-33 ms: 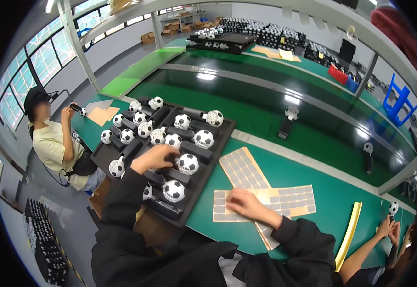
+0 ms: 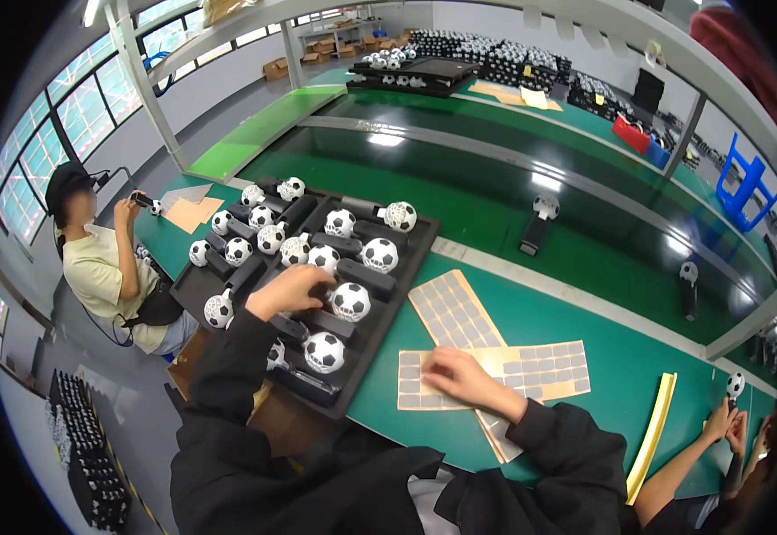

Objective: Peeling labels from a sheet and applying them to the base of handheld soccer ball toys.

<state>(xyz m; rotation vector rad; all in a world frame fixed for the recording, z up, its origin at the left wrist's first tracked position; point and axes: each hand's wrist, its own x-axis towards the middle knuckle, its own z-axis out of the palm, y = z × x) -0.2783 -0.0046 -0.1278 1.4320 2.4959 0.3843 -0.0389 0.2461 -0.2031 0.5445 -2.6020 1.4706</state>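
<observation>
My left hand (image 2: 295, 292) reaches over the black tray (image 2: 420, 272). Its fingers curl round the neck of a black-handled device with a football-patterned ball (image 2: 350, 302) at its end. Another such device, its football-patterned ball (image 2: 324, 352) facing up, lies nearer to me in the tray. On the green table, a sheet of grey stickers (image 2: 558, 370) lies across other sheets. My right hand (image 2: 455, 376) rests over its left part, fingers bent together with the tips at the stickers. Whatever is between those tips is hidden.
Several more football-headed devices fill the tray. A yellow strip (image 2: 652, 437) lies at the right. Beyond the table's pale rail, a device (image 2: 538, 223) lies on the dark green conveyor (image 2: 460, 209). One co-worker (image 2: 103, 250) sits at the left; another's hands (image 2: 726, 426) hold a device at the right.
</observation>
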